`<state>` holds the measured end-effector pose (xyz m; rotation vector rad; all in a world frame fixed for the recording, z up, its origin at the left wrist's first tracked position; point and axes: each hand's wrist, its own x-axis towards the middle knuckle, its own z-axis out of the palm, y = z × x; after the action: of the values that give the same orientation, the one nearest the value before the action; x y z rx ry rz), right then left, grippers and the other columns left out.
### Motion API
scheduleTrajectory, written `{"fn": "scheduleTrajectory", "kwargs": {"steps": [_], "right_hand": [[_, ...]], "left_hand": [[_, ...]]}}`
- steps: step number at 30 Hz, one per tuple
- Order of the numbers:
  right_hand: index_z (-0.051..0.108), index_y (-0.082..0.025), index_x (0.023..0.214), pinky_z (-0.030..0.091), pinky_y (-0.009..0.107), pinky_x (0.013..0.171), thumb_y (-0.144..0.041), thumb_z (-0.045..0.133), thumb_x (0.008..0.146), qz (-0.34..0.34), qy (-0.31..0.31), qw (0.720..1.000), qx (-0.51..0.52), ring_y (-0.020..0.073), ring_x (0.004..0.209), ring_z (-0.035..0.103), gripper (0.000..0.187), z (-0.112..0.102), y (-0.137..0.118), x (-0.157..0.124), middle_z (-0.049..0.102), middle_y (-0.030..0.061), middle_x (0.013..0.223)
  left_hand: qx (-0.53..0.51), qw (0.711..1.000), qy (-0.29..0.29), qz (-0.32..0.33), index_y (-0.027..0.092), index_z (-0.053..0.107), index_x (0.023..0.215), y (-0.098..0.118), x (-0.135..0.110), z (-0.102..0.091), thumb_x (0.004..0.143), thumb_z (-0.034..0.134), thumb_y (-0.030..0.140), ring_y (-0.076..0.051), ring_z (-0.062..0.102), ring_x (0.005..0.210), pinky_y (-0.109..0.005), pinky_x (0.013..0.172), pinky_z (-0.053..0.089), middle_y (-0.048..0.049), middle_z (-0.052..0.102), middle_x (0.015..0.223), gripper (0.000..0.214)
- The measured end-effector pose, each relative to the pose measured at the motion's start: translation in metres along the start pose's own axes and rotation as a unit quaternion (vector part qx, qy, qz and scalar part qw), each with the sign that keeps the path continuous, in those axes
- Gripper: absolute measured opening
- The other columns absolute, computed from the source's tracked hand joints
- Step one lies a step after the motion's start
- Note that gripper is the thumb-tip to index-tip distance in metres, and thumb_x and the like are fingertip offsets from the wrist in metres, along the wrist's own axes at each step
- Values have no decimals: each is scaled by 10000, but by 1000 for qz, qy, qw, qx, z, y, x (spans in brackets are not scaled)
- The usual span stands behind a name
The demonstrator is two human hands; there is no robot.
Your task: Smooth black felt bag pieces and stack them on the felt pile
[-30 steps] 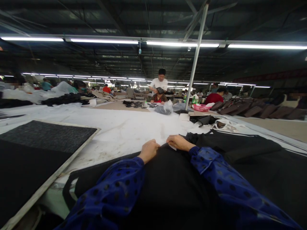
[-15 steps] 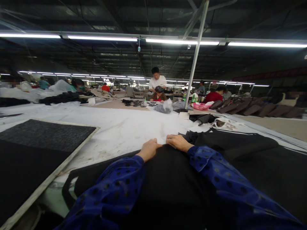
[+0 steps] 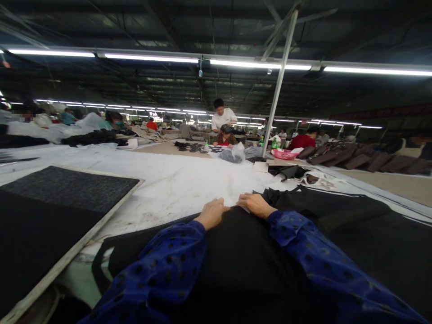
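Note:
A large piece of black fabric lies in front of me and hangs toward my body. At its far edge, my left hand pinches the cloth between thumb and fingers. Just to the right, across a small gap, my right hand grips the same edge with curled fingers. A small pale patch shows under the right hand; I cannot make out what it is. Blue sleeves with dark dots cover both forearms. More black cloth spreads out to the right.
A dark board with a pale rim stands at the left. White sheeting covers the table. Beyond are a plastic bag, a pink basket, a slanting metal pole, brown stacked pieces and several people working.
The view has shifted a little, so the scene sits slightly further right. Both hands keep their hold on the fabric edge, with hardly any movement.

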<state>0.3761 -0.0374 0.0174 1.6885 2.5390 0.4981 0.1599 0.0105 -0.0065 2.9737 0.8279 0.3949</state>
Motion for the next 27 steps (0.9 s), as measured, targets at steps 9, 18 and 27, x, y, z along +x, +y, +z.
{"fn": "scheduleTrajectory", "kwargs": {"steps": [9,18,27], "right_hand": [[622,-164,1073,435,278,831,-74,378,844,-47,62,977,199,172,925,592,347,-17,-7,3,648,85,1016],[645,-159,934,427,254,736,-33,412,773,12,8,980,197,168,812,597,310,-14,-19,0,663,71,898],[636,-172,1129,433,263,850,33,400,696,-1,-60,984,168,193,977,580,534,-13,-26,2,598,106,1085]], "left_hand": [[-6,1000,9,-3,290,606,1127,0,-1,1,842,381,105,-198,509,946,-287,783,434,-65,524,983,408],[-41,999,-18,-22,269,655,1036,-10,-6,-8,816,422,94,-199,531,967,-274,800,432,-56,561,967,365],[-7,999,-20,-39,233,687,936,-28,-49,-27,839,440,109,-190,549,914,-257,728,421,-51,593,941,293]]}}
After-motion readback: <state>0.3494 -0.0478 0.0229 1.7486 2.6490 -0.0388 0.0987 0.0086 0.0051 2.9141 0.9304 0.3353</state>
